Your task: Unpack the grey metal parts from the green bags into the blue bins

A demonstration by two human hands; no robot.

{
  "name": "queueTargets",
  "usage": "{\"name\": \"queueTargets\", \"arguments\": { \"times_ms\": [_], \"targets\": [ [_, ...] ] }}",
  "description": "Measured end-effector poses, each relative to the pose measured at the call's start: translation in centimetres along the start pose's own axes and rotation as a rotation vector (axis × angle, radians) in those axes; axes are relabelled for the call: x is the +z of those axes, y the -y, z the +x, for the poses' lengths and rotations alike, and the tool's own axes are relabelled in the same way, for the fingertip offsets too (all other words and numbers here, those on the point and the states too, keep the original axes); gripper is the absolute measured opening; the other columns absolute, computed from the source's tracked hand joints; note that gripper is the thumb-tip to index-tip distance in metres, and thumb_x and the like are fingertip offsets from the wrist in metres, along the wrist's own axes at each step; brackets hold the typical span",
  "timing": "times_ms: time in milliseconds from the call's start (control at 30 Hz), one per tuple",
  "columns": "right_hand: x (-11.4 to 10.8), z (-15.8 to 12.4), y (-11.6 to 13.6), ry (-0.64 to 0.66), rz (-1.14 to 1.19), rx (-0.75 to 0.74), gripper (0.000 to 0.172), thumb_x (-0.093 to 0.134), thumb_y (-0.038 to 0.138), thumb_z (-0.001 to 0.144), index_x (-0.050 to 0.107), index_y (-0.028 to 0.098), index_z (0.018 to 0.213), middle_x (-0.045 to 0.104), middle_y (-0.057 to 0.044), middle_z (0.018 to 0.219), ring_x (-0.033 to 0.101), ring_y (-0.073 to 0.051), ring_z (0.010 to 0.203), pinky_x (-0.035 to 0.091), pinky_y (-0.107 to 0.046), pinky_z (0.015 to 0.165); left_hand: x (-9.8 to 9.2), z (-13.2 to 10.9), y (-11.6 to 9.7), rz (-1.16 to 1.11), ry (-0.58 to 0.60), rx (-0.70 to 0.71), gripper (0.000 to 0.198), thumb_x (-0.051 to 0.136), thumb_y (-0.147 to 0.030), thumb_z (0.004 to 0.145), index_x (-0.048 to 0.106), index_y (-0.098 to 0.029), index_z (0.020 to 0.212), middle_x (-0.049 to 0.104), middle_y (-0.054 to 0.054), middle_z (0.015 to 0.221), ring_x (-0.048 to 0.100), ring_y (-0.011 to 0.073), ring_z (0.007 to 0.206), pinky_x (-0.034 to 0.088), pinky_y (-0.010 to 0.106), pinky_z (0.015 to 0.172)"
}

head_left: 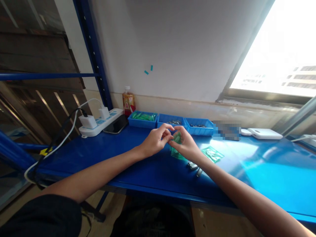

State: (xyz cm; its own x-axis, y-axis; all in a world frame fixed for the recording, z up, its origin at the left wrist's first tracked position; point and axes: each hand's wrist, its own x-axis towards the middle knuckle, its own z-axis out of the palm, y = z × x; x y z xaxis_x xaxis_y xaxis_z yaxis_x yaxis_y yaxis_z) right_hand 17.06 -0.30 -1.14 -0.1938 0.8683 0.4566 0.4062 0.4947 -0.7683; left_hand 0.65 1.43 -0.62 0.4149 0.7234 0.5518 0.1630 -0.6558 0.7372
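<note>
My left hand and my right hand meet above the blue table, fingertips pinched together. Between them hangs a small green plastic bag, its upper part partly covered by my fingers. The right thumb and fingers close around the bag's top, and the left finger and thumb pinch at its edge. On the table by my right wrist lie several small silvery metal pieces. Another green plastic bag lies flat just right of my right forearm.
Behind my hands stand three blue bins: one with green bags, two with small metal parts. A power strip with chargers, a phone and a drink bottle are left. White devices lie right, along the wall.
</note>
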Motion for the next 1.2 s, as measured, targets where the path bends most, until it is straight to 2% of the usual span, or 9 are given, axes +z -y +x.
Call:
{"name": "queueTargets", "arguments": {
  "times_ms": [100, 200, 267, 467, 700, 800, 900, 1067, 1200],
  "targets": [
    [-0.4, 0.2, 0.3, -0.075, 0.011, 0.027, 0.021, 0.064, 0.033, 0.072, 0.058, 0.018, 0.087, 0.060, -0.001, 0.077, 0.056, -0.016, 0.070, 0.043, -0.028, 0.064, 0.0, 0.3, 0.3, -0.202, 0.005, -0.106, 0.030, 0.065, -0.025, 0.079, 0.055, -0.017, 0.107, 0.067, 0.002, 0.084, 0.064, 0.0146, 0.079, 0.049, 0.027, 0.076],
    [-0.6, 0.3, 0.4, -0.144, -0.039, 0.034, 0.019, 0.065, 0.035, 0.071, 0.057, 0.019, 0.078, 0.061, -0.001, 0.074, 0.054, -0.016, 0.068, 0.042, -0.028, 0.063, 0.1, 0.6, 0.7, -0.382, -0.002, -0.212, 0.033, 0.067, -0.026, 0.077, 0.055, -0.015, 0.106, 0.068, 0.004, 0.088, 0.065, 0.0156, 0.083, 0.049, 0.028, 0.080],
    [-0.5, 0.2, 0.3, -0.147, -0.084, -0.001, 0.017, 0.064, 0.034, 0.073, 0.054, 0.020, 0.076, 0.060, 0.000, 0.072, 0.053, -0.015, 0.066, 0.041, -0.027, 0.061, 0.2, 0.7, 0.8, -0.368, -0.024, -0.215, 0.032, 0.068, -0.024, 0.076, 0.055, -0.015, 0.104, 0.067, 0.004, 0.085, 0.065, 0.0151, 0.081, 0.049, 0.028, 0.079],
    [0.1, -0.1, 0.1, -0.134, -0.160, -0.059, 0.015, 0.061, 0.032, 0.075, 0.050, 0.021, 0.073, 0.058, 0.000, 0.069, 0.049, -0.013, 0.062, 0.039, -0.024, 0.056, 0.4, 0.2, 0.6, -0.177, -0.072, -0.083, 0.026, 0.066, -0.020, 0.077, 0.055, -0.017, 0.100, 0.067, 0.002, 0.082, 0.066, 0.0160, 0.081, 0.050, 0.029, 0.079],
    [-0.3, -0.1, 0.7, -0.127, -0.264, -0.101, 0.010, 0.059, 0.028, 0.076, 0.055, 0.019, 0.072, 0.059, -0.001, 0.070, 0.052, -0.014, 0.065, 0.040, -0.025, 0.060, 0.2, 0.0, -0.5, -0.045, -0.078, -0.040, 0.024, 0.063, -0.017, 0.078, 0.057, -0.018, 0.101, 0.069, 0.001, 0.082, 0.066, 0.0164, 0.081, 0.050, 0.028, 0.079],
    [-0.6, -0.1, 0.9, -0.057, -0.182, -0.076, 0.013, 0.057, 0.030, 0.080, 0.061, 0.018, 0.077, 0.061, -0.002, 0.071, 0.053, -0.015, 0.065, 0.040, -0.026, 0.060, -0.1, 0.3, -0.7, -0.135, -0.075, -0.073, 0.019, 0.060, -0.022, 0.081, 0.058, -0.017, 0.099, 0.068, 0.002, 0.081, 0.065, 0.0155, 0.079, 0.049, 0.027, 0.076],
    [-0.7, -0.2, 1.2, 0.011, -0.100, -0.049, 0.019, 0.055, 0.033, 0.083, 0.065, 0.018, 0.080, 0.060, -0.001, 0.070, 0.050, -0.013, 0.063, 0.038, -0.024, 0.056, -0.2, 0.7, -0.6, -0.241, -0.100, -0.155, 0.018, 0.060, -0.030, 0.082, 0.059, -0.015, 0.091, 0.064, 0.002, 0.077, 0.061, 0.0131, 0.070, 0.048, 0.024, 0.066],
    [-0.5, -0.5, 1.9, 0.087, -0.034, -0.037, 0.027, 0.050, 0.037, 0.086, 0.065, 0.016, 0.076, 0.053, 0.001, 0.063, 0.043, -0.010, 0.057, 0.033, -0.022, 0.050, -0.1, 0.7, -0.2, -0.294, 0.026, -0.221, 0.027, 0.062, -0.041, 0.080, 0.060, -0.014, 0.082, 0.059, -0.001, 0.071, 0.053, 0.0104, 0.061, 0.044, 0.023, 0.061],
    [-0.4, -0.7, 2.3, 0.079, 0.000, -0.013, 0.026, 0.051, 0.036, 0.086, 0.066, 0.016, 0.076, 0.056, 0.000, 0.065, 0.045, -0.011, 0.057, 0.034, -0.022, 0.051, 0.1, 0.5, 0.1, -0.341, 0.042, -0.244, 0.029, 0.062, -0.042, 0.081, 0.062, -0.013, 0.084, 0.059, -0.001, 0.070, 0.053, 0.0106, 0.063, 0.044, 0.023, 0.063]
  ]
}}
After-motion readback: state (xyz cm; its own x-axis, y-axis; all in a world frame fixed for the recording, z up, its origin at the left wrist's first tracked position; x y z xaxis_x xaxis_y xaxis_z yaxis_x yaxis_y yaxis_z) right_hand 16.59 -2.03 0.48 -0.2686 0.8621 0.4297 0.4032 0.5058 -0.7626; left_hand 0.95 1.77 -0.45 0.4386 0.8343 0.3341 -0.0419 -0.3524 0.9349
